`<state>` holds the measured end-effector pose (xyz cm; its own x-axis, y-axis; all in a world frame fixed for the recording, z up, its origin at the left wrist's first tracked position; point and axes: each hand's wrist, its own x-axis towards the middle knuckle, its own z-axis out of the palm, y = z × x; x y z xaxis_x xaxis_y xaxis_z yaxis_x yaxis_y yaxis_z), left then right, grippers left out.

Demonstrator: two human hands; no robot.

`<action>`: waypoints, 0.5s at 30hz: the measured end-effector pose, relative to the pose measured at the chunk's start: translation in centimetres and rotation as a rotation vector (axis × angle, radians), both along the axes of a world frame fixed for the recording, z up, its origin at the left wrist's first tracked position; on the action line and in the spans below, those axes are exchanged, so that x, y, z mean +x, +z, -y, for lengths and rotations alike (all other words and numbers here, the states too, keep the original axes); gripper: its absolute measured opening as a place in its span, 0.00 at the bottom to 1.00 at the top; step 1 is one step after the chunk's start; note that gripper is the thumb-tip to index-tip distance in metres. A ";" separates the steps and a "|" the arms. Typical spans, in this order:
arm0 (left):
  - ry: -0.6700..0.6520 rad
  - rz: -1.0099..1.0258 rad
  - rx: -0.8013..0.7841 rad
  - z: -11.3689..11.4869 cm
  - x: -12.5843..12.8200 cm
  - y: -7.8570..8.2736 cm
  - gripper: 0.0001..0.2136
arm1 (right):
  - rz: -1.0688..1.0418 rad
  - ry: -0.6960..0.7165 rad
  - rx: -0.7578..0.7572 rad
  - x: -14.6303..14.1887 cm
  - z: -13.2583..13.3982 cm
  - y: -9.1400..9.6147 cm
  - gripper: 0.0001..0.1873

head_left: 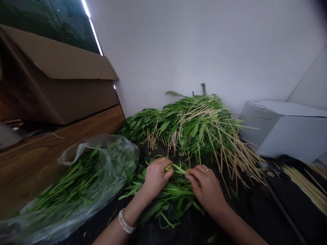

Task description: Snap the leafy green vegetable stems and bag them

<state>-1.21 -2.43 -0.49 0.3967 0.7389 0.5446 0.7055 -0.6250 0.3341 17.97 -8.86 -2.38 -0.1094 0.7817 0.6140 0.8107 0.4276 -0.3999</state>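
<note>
Between my two hands stretches a small bunch of pale green vegetable stems. My left hand is closed around its left part, thumb and fingers pressed together. At the right end, my right hand pinches the stems between thumb and fingertips. Beneath both hands lies a loose heap of leafy greens on a black surface. Just beyond them rises a big pile of greens threaded on thin wooden skewers, with many skewer ends sticking out to the right. Whether a skewer is inside the held bunch I cannot tell.
On the left, a clear plastic bag holds more greens. Behind it a cardboard box sits on a wooden ledge. A white box stands at the right. Bare skewers lie near the right edge, before the white wall.
</note>
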 end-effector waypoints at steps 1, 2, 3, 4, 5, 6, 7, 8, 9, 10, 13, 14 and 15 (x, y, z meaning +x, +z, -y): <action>0.031 0.103 -0.041 -0.3 -0.4 0.1 0.08 | -0.003 -0.009 -0.001 0.2 0.0 0.0 0.08; 0.072 0.209 -0.081 -0.8 -0.9 0.2 0.09 | -0.007 -0.021 -0.002 0.4 -0.1 0.0 0.09; 0.130 0.328 -0.111 -1.3 -1.6 0.4 0.09 | -0.016 -0.034 -0.004 0.7 -0.2 -0.1 0.09; 0.195 0.423 -0.134 -1.8 -2.3 0.5 0.09 | -0.032 -0.045 -0.010 1.0 -0.3 -0.1 0.09; 0.247 0.478 -0.139 -2.3 -2.9 0.7 0.10 | -0.052 -0.051 -0.018 1.2 -0.4 -0.1 0.09; 0.265 0.512 -0.127 -2.6 -3.5 0.9 0.11 | -0.073 -0.052 -0.028 1.5 -0.5 -0.2 0.08; 0.263 0.515 -0.097 -2.9 -3.8 1.0 0.11 | -0.090 -0.048 -0.034 1.7 -0.6 -0.2 0.08; 0.247 0.499 -0.050 -2.9 -4.0 1.2 0.12 | -0.097 -0.043 -0.031 1.8 -0.7 -0.3 0.08; 0.226 0.476 0.005 -2.9 -4.0 1.3 0.12 | -0.092 -0.039 -0.019 1.8 -0.7 -0.3 0.08; 0.203 0.451 0.057 -2.6 -3.8 1.4 0.12 | -0.076 -0.036 0.002 1.8 -0.7 -0.4 0.08; 0.133 0.403 0.058 -1.4 -2.8 1.6 0.12 | 0.015 -0.028 0.085 1.5 -0.6 -0.4 0.08; 0.106 0.387 0.020 -1.0 -2.5 1.6 0.12 | 0.048 -0.025 0.110 1.4 -0.5 -0.4 0.09; 0.073 0.360 -0.016 -0.6 -2.2 1.6 0.12 | 0.075 -0.024 0.133 1.2 -0.4 -0.3 0.09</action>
